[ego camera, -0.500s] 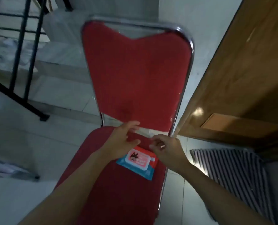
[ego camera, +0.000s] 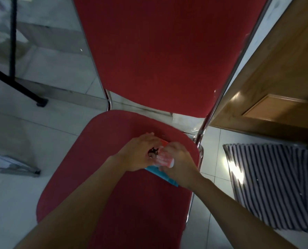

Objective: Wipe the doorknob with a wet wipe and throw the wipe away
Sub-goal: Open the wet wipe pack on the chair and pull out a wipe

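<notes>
A flat pack of wet wipes (ego camera: 163,159), blue with a pink and white label, lies on the seat of a red chair (ego camera: 88,177). My left hand (ego camera: 137,155) rests on the pack's left side and holds it down. My right hand (ego camera: 179,159) covers its right side, fingers curled at the label flap. Most of the pack is hidden under both hands. No doorknob is in view, and no loose wipe shows.
The chair's red backrest (ego camera: 164,56) rises in front, framed by chrome tubes. A wooden door (ego camera: 282,90) stands at the right, with a striped mat (ego camera: 275,186) on the tiled floor below it. Black railing bars (ego camera: 12,38) stand at the far left.
Both hands have come down onto the wipe pack and now cover most of it. The view has moved closer to the chair seat.
</notes>
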Demonstrator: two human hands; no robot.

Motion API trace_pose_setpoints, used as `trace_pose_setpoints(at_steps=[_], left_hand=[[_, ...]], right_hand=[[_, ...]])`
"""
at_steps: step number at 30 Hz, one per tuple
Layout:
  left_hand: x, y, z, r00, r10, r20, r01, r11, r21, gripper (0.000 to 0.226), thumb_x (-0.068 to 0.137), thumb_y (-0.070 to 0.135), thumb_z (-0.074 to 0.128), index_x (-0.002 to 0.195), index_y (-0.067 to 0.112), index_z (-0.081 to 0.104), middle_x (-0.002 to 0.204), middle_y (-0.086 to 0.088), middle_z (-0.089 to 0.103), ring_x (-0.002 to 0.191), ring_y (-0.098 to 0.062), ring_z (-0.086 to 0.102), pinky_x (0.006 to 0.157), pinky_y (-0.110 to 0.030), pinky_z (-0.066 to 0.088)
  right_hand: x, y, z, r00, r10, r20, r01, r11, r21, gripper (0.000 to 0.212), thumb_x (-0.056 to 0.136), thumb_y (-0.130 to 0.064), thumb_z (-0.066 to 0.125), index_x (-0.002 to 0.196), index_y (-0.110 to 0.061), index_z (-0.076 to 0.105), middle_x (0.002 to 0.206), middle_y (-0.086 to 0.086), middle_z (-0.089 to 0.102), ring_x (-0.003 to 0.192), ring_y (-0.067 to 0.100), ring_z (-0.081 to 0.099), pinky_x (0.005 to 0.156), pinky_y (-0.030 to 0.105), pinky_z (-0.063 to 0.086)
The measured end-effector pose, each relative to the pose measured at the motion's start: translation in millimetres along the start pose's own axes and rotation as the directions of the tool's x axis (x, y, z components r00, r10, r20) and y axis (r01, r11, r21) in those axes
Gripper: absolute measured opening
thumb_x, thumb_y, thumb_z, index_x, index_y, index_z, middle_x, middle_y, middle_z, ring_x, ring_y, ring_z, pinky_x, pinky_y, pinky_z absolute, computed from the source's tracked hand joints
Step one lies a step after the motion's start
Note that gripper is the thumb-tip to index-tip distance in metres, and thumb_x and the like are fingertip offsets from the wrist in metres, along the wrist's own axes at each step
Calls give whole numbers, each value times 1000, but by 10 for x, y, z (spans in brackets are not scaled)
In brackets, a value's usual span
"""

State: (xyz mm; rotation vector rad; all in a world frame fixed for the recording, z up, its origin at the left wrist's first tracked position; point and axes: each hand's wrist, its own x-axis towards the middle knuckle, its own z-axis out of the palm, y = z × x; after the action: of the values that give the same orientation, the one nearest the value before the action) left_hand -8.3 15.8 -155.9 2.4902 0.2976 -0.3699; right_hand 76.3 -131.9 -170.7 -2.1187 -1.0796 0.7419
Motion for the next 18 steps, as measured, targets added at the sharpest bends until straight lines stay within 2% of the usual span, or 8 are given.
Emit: trace_pose_setpoints(at_steps=[3,6,9,11,14,16,18], left_hand=[[-23,-42,24,998,12,67,-15,999,36,62,82,32,64,137,21,38,145,5,36,133,-12,33,109,-34,33],[-28,-69,10,991,29,129,-46,991,125,69,83,33,63,142,22,28,151,4,27,137,-12,25,111,-34,30],[-58,-71,29,989,72,130,-99,971,216,64,89,41,50,143,16,26,153,-2,24,141,-16,19,116,-30,18],[-91,-79,74,989,101,105,-124,964,237,70,84,53,30,142,13,26,153,-6,26,142,-19,19,114,-26,7],[-97,-107,140,991,126,49,-134,965,226,78,78,55,17,142,12,27,152,-6,28,142,-20,20,110,-26,1],[-100,-117,165,993,104,53,-112,973,203,79,77,56,14,143,14,24,153,-3,26,142,-17,17,110,-21,4],[-111,-94,175,994,97,49,-104,977,184,79,77,57,14,143,15,24,153,-2,27,142,-15,18,111,-20,7]], right_hand=[[-56,50,27,999,5,-37,-5,1000,-1,55,62,-9,79,113,-6,58,119,11,50,110,21,41,81,3,23],[-80,79,-1,999,-8,-31,8,1000,1,59,65,-14,78,119,-8,54,122,9,47,112,18,38,80,1,22],[-96,107,-22,1000,-10,-28,10,1000,4,62,66,-14,78,122,-9,50,123,8,46,112,15,38,80,1,23],[-111,137,-29,999,16,-31,-15,999,30,66,67,-15,77,125,-12,47,124,5,46,110,9,35,81,0,24],[-128,185,-48,998,58,-33,-54,994,91,67,67,-16,78,126,-16,45,124,3,47,112,9,41,90,8,32],[-141,189,-75,996,90,-27,-86,988,132,67,68,-17,78,126,-17,45,123,1,48,113,11,44,94,20,40],[-156,190,-102,994,106,-19,-102,982,160,67,68,-17,78,126,-17,45,121,-1,49,110,9,45,92,20,40]])
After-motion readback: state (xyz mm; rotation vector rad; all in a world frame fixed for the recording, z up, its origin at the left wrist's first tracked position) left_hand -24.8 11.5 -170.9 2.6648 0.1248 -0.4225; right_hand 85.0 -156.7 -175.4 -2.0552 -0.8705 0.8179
